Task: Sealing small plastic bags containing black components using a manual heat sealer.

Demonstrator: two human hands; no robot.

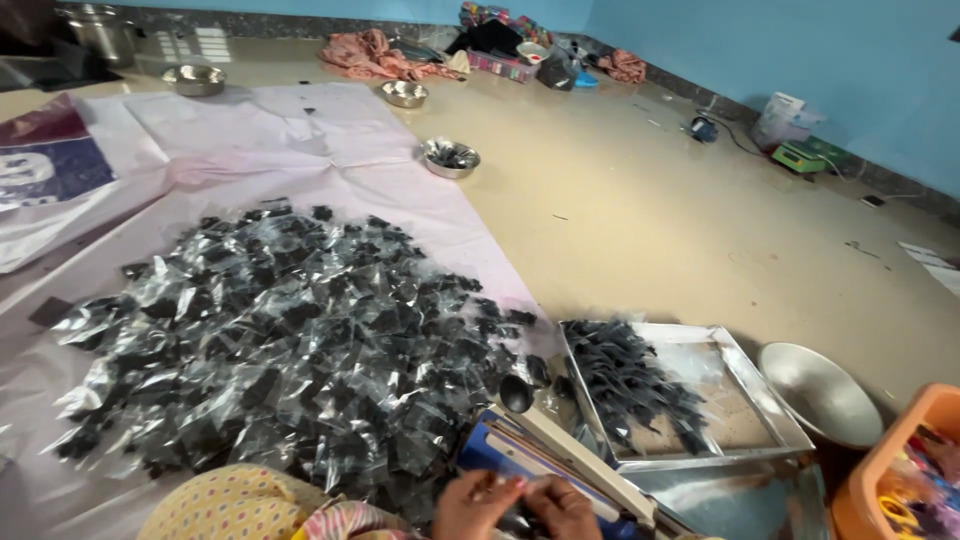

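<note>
My left hand and my right hand meet at the bottom edge, fingers pinched together on what looks like a small clear pouch, blurred. They rest over a blue heat sealer with a cream bar. A wide heap of small clear pouches holding black pieces lies just left of the hands on a pale pink sheet. To the right stands a square metal tray with loose black pieces.
An empty metal bowl and an orange basket sit at the right. Small steel bowls dot the far sheet. Crumpled cloth and a scale lie by the blue wall. My yellow-clad knee is bottom left.
</note>
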